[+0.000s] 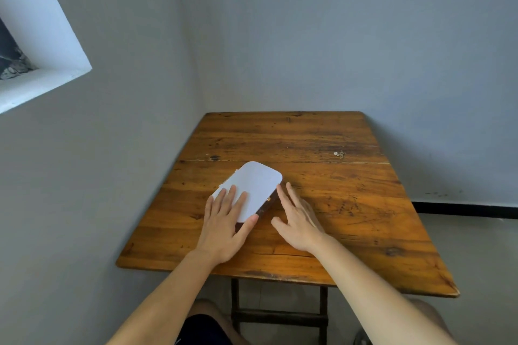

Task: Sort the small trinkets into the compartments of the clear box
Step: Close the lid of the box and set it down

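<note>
Box point(256, 186) with a white lid lies shut on the wooden table point(350, 204), left of the table's middle. Its long axis runs on a slant, from the near left to the far right, so one short rounded end points toward the far right corner and the other toward the person. A dark side wall with small gold fittings shows along its right edge.

Left hand point(224, 230) rests flat on the near end of the lid, fingers point(230, 196) spread and straight, the thumb lying along the near right corner of the box. Right hand point(298, 223) lies palm down on the table just beside the right side of the box, its fingers loosely together and stretched, the tips at or touching the dark side wall; it holds nothing.

Small shiny trinket point(338, 154) lies alone on the far right part of the table, well apart from the box and both hands.
</note>
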Demonstrator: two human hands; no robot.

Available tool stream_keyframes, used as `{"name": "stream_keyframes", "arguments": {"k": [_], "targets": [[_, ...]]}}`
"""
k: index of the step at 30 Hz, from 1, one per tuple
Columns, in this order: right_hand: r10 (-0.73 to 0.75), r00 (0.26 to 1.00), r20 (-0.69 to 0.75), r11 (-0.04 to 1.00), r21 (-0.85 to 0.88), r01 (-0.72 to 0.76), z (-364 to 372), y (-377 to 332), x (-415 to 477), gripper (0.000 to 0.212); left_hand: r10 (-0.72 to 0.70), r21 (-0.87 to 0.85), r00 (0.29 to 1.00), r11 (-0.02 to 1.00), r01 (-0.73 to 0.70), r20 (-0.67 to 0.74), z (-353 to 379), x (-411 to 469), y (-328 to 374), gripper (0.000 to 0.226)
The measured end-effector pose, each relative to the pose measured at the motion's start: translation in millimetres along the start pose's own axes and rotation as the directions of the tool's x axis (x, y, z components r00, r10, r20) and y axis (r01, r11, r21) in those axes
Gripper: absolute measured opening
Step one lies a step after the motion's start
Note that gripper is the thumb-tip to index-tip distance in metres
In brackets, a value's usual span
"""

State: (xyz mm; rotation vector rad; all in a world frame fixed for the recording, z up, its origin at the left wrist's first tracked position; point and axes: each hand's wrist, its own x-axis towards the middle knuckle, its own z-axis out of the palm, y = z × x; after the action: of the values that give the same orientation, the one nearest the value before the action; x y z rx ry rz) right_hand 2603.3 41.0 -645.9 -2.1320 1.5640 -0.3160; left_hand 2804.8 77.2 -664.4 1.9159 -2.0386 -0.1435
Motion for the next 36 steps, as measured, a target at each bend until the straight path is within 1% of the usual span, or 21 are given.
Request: {"name": "stream_keyframes", "arguments": {"k": [2,4,6,7,10,13,16,23,28,31,34,36], "targets": [[0.022,1.0,-0.014,0.999,-0.045,-0.022,5,4,4,0.075,0.0,0.016,1.0,1.0,0.0,-0.003,1,4,-4,0.08],[0.01,0.999,-0.032,0.986,-0.164,-0.015,13,9,8,0.079,-0.02,0.045,1.0,0.999,0.02,-0.006,1,13,-7,0.079],[-0.014,0.999,-0.04,0.961,-0.278,0.003,21,13,9,0.083,-0.066,0.073,0.998,0.995,0.066,-0.003,-1,25,-11,0.08],[-0.02,0.999,-0.043,0.952,-0.306,0.006,23,14,9,0.084,-0.099,0.082,0.995,0.992,0.099,0.004,-3,32,-15,0.082],[-0.021,0.998,-0.053,0.94,-0.342,0.002,25,15,9,0.086,-0.208,0.102,0.977,0.974,0.204,0.033,-8,54,-29,0.086],[-0.028,0.998,-0.052,0.932,-0.362,0.007,25,15,9,0.086,-0.288,0.133,0.957,0.951,0.281,0.044,-11,73,-45,0.087],[-0.035,0.998,-0.051,0.931,-0.366,0.013,27,16,9,0.085,-0.349,0.173,0.936,0.926,0.337,0.045,-16,92,-62,0.091],[-0.04,0.998,-0.055,0.929,-0.369,0.017,28,17,12,0.086,-0.47,0.212,0.875,0.872,0.442,0.111,-31,126,-97,0.097],[-0.044,0.997,-0.061,0.933,-0.36,0.019,26,16,10,0.085,-0.483,0.237,0.861,0.865,0.441,0.16,-42,134,-117,0.096],[-0.048,0.997,-0.063,0.936,-0.352,0.022,26,16,8,0.085,-0.48,0.243,0.859,0.868,0.434,0.178,-45,131,-116,0.099],[-0.042,0.998,-0.057,0.939,-0.342,0.02,25,15,8,0.085,-0.427,0.221,0.899,0.89,0.399,0.096,-42,118,-100,0.099],[-0.039,0.998,-0.057,0.938,-0.347,0.017,24,14,8,0.085,-0.345,0.211,0.936,0.922,0.324,0.07,-39,103,-79,0.093]]}}
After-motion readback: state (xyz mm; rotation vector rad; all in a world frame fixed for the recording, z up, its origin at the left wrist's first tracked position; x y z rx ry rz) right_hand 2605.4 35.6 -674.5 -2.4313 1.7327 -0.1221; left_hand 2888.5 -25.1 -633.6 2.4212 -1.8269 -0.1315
